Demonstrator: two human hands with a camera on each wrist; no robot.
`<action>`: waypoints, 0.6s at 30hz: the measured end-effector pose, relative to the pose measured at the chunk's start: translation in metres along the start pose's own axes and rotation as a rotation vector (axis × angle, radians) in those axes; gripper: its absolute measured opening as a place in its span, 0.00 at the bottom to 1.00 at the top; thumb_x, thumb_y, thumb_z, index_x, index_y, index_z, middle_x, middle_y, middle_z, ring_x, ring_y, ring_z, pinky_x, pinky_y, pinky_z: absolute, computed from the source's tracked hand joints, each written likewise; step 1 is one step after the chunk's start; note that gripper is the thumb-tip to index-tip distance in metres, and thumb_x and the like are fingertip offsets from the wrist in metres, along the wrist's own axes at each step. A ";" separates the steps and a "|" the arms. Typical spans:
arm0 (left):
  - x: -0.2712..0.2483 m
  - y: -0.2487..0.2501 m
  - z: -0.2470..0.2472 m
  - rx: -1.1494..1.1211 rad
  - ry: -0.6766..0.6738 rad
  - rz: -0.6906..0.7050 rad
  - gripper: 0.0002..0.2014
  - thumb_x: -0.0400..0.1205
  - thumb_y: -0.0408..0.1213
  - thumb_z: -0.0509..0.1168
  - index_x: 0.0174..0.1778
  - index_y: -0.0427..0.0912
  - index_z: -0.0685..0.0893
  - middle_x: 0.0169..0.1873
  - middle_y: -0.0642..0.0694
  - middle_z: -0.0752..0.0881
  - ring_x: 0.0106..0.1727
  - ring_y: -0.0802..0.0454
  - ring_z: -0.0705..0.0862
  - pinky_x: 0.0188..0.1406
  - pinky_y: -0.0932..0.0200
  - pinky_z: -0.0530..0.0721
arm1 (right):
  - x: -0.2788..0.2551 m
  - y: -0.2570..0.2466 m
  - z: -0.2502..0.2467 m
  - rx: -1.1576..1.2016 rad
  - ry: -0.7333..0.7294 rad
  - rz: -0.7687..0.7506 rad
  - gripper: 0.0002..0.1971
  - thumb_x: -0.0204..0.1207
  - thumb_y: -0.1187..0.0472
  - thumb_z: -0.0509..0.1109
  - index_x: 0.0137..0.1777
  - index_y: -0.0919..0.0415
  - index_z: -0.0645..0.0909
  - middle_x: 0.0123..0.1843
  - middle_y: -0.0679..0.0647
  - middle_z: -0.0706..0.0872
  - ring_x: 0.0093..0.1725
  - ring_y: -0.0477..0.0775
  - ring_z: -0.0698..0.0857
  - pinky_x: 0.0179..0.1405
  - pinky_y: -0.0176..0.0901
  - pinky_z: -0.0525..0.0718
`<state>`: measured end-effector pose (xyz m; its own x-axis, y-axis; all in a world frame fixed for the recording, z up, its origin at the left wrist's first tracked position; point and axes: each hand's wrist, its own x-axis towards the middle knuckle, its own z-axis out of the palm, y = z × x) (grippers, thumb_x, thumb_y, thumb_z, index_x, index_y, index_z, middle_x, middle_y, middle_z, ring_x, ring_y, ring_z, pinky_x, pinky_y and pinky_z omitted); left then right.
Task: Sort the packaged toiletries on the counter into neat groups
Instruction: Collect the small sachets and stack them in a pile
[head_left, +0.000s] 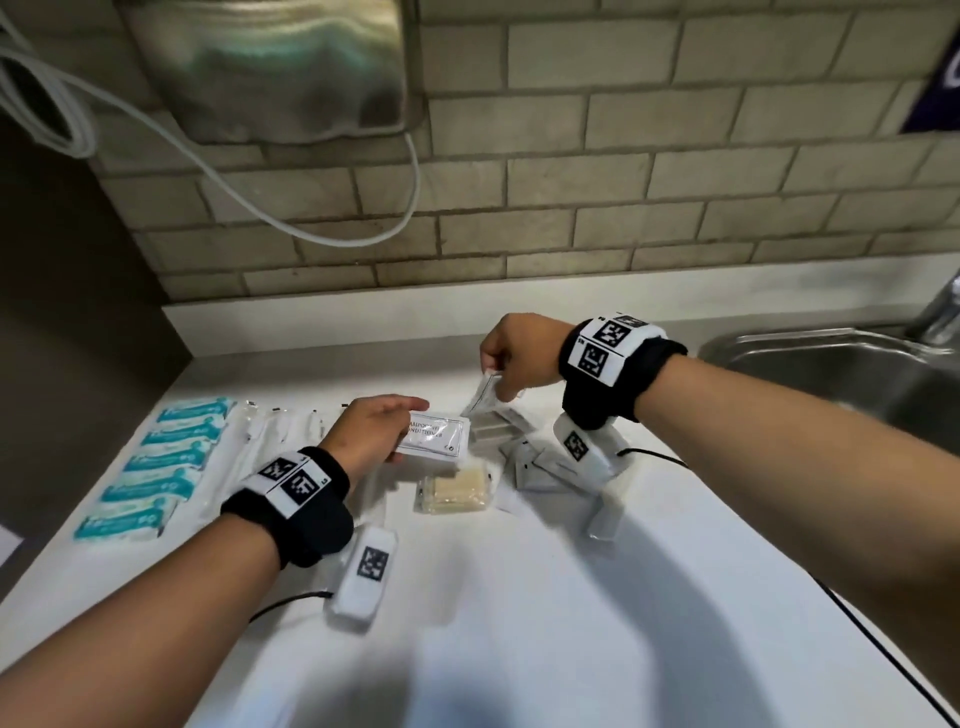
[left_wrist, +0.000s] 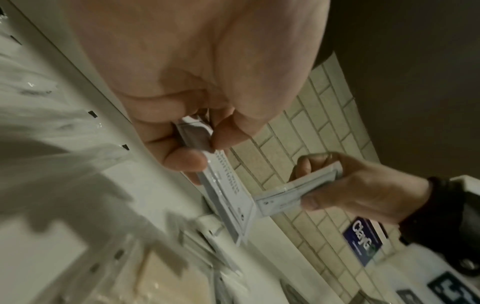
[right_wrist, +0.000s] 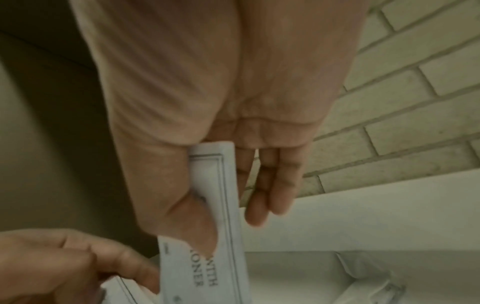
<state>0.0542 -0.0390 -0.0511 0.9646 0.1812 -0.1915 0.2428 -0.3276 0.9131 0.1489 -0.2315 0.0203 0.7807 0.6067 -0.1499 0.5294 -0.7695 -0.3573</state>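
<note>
My left hand (head_left: 402, 430) grips a small stack of white shampoo-and-conditioner sachets (head_left: 437, 434) just above the counter (head_left: 519, 597); the left wrist view shows the stack (left_wrist: 226, 189) pinched between thumb and fingers. Just right of it and higher, my right hand (head_left: 493, 368) pinches one more white sachet (head_left: 485, 394) by its top edge, its printed face (right_wrist: 221, 216) shown in the right wrist view. Several blue packets (head_left: 156, 467) lie in a column at the left. Clear-wrapped long items (head_left: 260, 441) lie beside them. A wrapped soap bar (head_left: 457, 489) sits below the stack.
More white packets (head_left: 524, 457) lie loose right of the soap. A steel sink (head_left: 831, 374) with a faucet (head_left: 940, 312) opens at the right. A tiled wall (head_left: 571, 208) with a metal dispenser (head_left: 270, 67) and a hanging white cable (head_left: 332, 236) backs the counter.
</note>
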 end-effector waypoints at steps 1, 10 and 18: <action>-0.005 0.001 0.003 0.008 -0.025 -0.001 0.18 0.83 0.29 0.54 0.50 0.50 0.89 0.36 0.39 0.81 0.37 0.48 0.78 0.32 0.60 0.78 | -0.006 -0.006 -0.001 -0.001 -0.008 -0.018 0.16 0.62 0.68 0.76 0.26 0.54 0.71 0.25 0.46 0.72 0.26 0.47 0.69 0.27 0.37 0.68; -0.031 0.017 0.027 -0.068 -0.066 0.020 0.25 0.86 0.57 0.52 0.44 0.46 0.90 0.40 0.39 0.92 0.37 0.46 0.86 0.35 0.57 0.80 | -0.048 -0.029 -0.007 0.057 -0.088 -0.074 0.15 0.66 0.67 0.79 0.50 0.57 0.81 0.39 0.50 0.88 0.34 0.49 0.83 0.34 0.37 0.79; -0.028 0.030 0.052 -0.075 -0.195 0.111 0.08 0.85 0.43 0.63 0.42 0.47 0.76 0.29 0.52 0.73 0.30 0.56 0.73 0.32 0.60 0.78 | -0.055 -0.010 0.006 0.093 0.094 -0.013 0.13 0.66 0.61 0.82 0.44 0.56 0.80 0.37 0.47 0.84 0.29 0.42 0.79 0.30 0.34 0.76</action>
<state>0.0395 -0.1021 -0.0367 0.9884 -0.0370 -0.1475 0.1326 -0.2646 0.9552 0.0989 -0.2557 0.0265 0.8040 0.5916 -0.0595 0.5096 -0.7372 -0.4436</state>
